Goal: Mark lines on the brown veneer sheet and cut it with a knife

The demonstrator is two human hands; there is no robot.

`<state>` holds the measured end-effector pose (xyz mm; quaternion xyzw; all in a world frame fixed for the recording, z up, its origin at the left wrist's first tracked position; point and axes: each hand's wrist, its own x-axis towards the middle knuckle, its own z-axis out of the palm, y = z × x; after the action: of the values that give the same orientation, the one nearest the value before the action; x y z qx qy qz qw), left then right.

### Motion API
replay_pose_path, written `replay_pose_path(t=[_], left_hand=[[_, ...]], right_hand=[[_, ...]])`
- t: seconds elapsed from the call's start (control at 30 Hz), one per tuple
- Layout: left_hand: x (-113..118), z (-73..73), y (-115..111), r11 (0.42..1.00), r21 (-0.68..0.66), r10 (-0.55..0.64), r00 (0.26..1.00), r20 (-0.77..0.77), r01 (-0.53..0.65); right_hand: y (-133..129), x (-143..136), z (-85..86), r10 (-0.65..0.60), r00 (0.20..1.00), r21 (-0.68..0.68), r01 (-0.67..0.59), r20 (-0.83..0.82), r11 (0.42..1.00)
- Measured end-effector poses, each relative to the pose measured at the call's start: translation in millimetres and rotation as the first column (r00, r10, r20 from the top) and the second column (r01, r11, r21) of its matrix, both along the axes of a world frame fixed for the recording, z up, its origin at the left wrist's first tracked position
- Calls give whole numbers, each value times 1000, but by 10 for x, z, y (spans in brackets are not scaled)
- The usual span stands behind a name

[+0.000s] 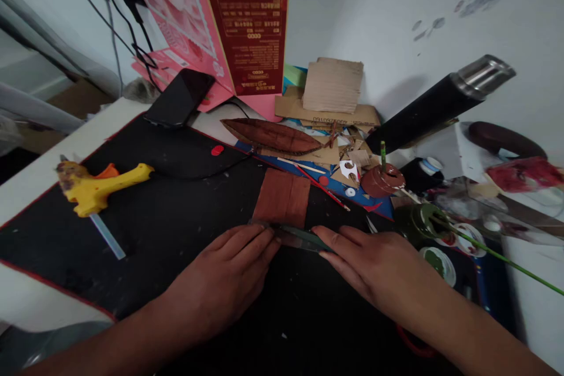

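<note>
A dark green, narrow strip (304,237) lies between my two hands, with a thin see-through edge along its near side; I cannot make out its kind. My left hand (235,264) has its fingers closed and pressed at the strip's left end, partly hiding it. At the other end, my right hand (374,258) pinches the strip between thumb and fingers. Just beyond the strip lies a flat reddish-brown painted piece (282,195), its near edge meeting the strip. Farther back rests a brown leaf-shaped, boat-like piece (273,135).
A yellow glue gun (101,185) lies left on the black mat (176,205). Behind are a phone (180,97), a red-pink box (251,23) and cardboard scraps (333,85). Rightward stand a black flask (423,108), a brown paint jar (381,181) and a green paint jar (414,224).
</note>
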<state>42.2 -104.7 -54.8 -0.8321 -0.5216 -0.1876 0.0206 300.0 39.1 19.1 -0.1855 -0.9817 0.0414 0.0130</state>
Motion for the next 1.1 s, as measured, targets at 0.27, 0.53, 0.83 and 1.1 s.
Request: replay_pose_path(t=[0.27, 0.53, 0.83, 1.1], left_hand=[[5, -5, 10, 1000, -2, -2, 1000, 6, 2], [10, -5, 14, 1000, -5, -5, 1000, 3, 5], [11, -3, 20, 1000, 7, 1, 1000, 10, -1], [12, 8, 24, 1000, 8, -3, 1000, 2, 3]], right_hand=[[-12, 26, 16, 5, 1000, 4, -5, 21, 1000], [-12, 1, 5, -4, 1000, -6, 4, 3, 1000], [20, 5, -14, 10, 1000, -10, -10, 27, 1000], [21, 56, -19, -11, 1000, -53, 12, 9, 999]])
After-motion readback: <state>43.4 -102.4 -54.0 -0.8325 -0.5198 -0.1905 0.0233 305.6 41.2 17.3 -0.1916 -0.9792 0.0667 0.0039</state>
